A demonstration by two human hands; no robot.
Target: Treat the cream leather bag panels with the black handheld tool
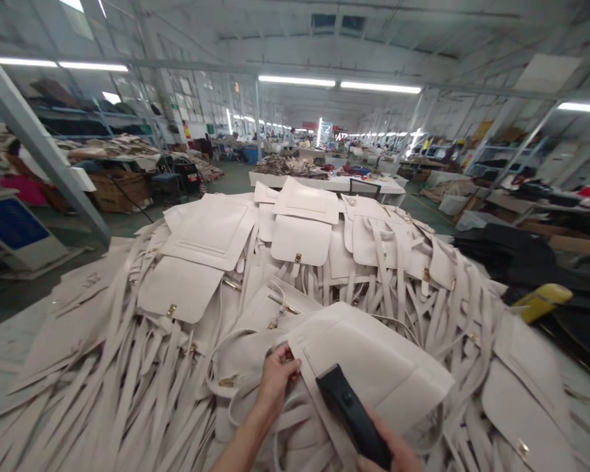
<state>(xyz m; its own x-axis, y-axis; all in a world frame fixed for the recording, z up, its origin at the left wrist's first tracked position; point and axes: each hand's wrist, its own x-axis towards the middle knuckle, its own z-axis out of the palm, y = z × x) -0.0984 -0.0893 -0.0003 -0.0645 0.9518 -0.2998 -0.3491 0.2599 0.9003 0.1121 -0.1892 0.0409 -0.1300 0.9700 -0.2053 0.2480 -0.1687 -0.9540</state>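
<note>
A cream leather bag point(373, 354) lies tilted on top of a heap of similar bag pieces. My left hand point(279, 377) pinches its left edge, thumb and fingers closed on the leather. In my right hand point(391, 436), which is partly cut off by the bottom of the view, is a black electric clipper point(351, 406). The clipper's flat head points up and left, over the seam line near the bag's edge. Whether its head touches the leather I cannot tell. Loose cream straps point(295, 419) hang below the bag, between my hands.
Cream flaps with gold-coloured locks point(298, 257) and many long straps point(142, 373) cover the table around me. A yellow cylinder point(543, 301) lies at the right beside black material. A metal post point(44, 137) rises at the left. Further back stands a white table point(373, 182) with piled pieces.
</note>
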